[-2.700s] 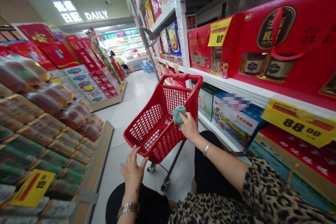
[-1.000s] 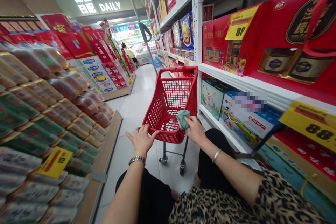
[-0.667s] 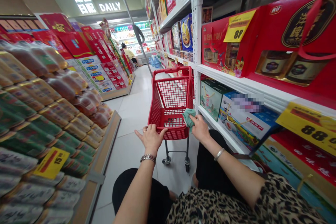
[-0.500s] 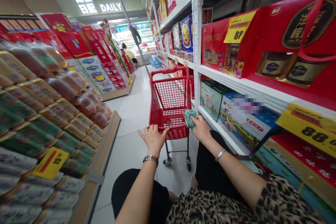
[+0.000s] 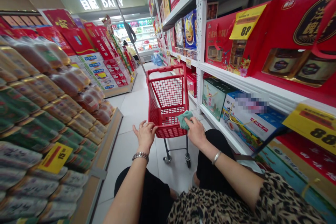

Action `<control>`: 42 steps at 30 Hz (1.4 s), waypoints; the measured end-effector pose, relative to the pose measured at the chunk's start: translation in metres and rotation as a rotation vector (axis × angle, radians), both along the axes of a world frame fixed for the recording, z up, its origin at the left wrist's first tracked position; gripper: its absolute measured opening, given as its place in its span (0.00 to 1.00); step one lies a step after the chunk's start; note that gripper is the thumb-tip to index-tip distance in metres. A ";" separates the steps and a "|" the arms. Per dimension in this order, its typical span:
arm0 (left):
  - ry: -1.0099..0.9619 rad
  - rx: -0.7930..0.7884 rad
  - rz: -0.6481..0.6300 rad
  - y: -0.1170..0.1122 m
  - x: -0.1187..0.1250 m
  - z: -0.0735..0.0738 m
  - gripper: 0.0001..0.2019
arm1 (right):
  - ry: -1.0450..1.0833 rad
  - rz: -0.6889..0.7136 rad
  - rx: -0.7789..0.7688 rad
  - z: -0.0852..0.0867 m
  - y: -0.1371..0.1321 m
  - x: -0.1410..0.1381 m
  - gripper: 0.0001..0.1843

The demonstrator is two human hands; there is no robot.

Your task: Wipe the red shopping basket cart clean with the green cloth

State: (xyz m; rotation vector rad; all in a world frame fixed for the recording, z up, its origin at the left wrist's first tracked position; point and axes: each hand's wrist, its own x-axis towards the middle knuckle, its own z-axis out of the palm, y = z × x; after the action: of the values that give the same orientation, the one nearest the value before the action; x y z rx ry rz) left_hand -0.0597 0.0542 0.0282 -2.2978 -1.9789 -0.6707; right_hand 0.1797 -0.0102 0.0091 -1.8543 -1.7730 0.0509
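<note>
A small red shopping cart (image 5: 168, 92) with a mesh basket stands in the aisle right in front of my knees. My left hand (image 5: 145, 135) rests at the near left corner of its rim, fingers apart and loosely bent, the thumb side touching the edge. Between the fingers of my right hand (image 5: 197, 133) is a bunched green cloth (image 5: 185, 120), pressed on the near right corner of the basket. The cloth partly covers that corner. Part of the basket floor shows through the opening, with no goods visible in it.
Close on my right runs a white shelf rack (image 5: 201, 42) with red gift boxes (image 5: 225, 45). To the left, packed drinks (image 5: 60, 112) are stacked on a low wooden platform (image 5: 105, 157). Farther along the aisle, a person (image 5: 129, 49) is low down near blue-wrapped bottles (image 5: 156, 59).
My right hand and the cloth have shifted a little left along the cart's near right corner. My left hand has moved slightly left, its thumb drawn in. The view has tilted slightly.
</note>
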 end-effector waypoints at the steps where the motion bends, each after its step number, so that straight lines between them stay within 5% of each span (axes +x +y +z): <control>1: -0.001 0.002 0.003 -0.002 0.001 0.001 0.11 | -0.017 -0.003 -0.005 0.001 -0.002 -0.002 0.33; 8: -0.008 0.025 0.071 -0.021 0.023 -0.004 0.12 | -0.078 0.100 -0.039 0.002 -0.011 -0.023 0.31; 21: 0.051 -0.015 -0.029 -0.042 0.038 -0.005 0.23 | -0.170 0.245 -0.040 0.011 -0.016 -0.064 0.31; 31: -0.005 -0.052 -0.024 -0.048 0.042 -0.008 0.27 | -0.223 0.194 0.037 -0.011 -0.020 -0.023 0.32; 42: -0.042 -0.083 -0.007 -0.048 0.046 -0.011 0.29 | -0.208 -0.062 0.157 -0.031 -0.013 0.040 0.33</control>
State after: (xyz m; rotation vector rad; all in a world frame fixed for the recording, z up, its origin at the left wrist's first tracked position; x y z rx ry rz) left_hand -0.0136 0.0057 0.0169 -2.3567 -2.0562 -0.6551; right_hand 0.2198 -0.0232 -0.0222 -1.8536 -1.7972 -0.3073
